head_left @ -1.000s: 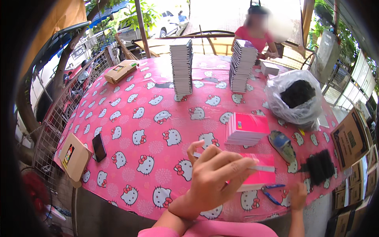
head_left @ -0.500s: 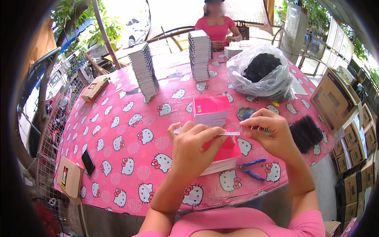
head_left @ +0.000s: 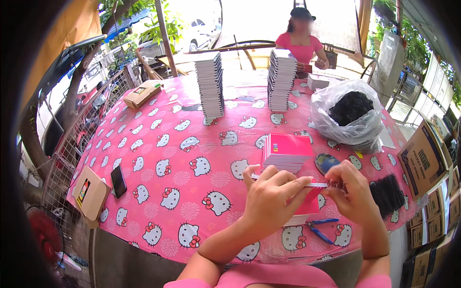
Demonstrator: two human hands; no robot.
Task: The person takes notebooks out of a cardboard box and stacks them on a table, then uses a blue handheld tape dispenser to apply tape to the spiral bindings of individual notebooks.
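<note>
My left hand [head_left: 271, 197] grips a thin small notebook [head_left: 319, 185], held edge-on above a stack of pink-covered notebooks [head_left: 306, 207]. At the notebook's right end, my right hand [head_left: 353, 194] pinches a dark spiral binding coil [head_left: 334, 184] against its edge. The fingers hide most of the coil, and I cannot tell how far it is threaded. Just beyond the hands stands another pink notebook stack [head_left: 287, 151]. Blue-handled pliers [head_left: 322, 231] lie right of the nearer stack. A bundle of black coils [head_left: 387, 196] rests right of my right hand.
Two tall stacks of spiral notebooks [head_left: 210, 86] [head_left: 281, 81] stand at the back. A clear plastic bag [head_left: 331, 129] holds black coils. A phone [head_left: 118, 181] and cardboard boxes [head_left: 86, 194] [head_left: 143, 94] lie left; more cartons [head_left: 422, 158] stand right. A person [head_left: 301, 45] sits opposite.
The view has swung left, so the table appears farther right. My right hand has brought the coil from just off the notebook's end to touching its edge. My left hand keeps its grip.
</note>
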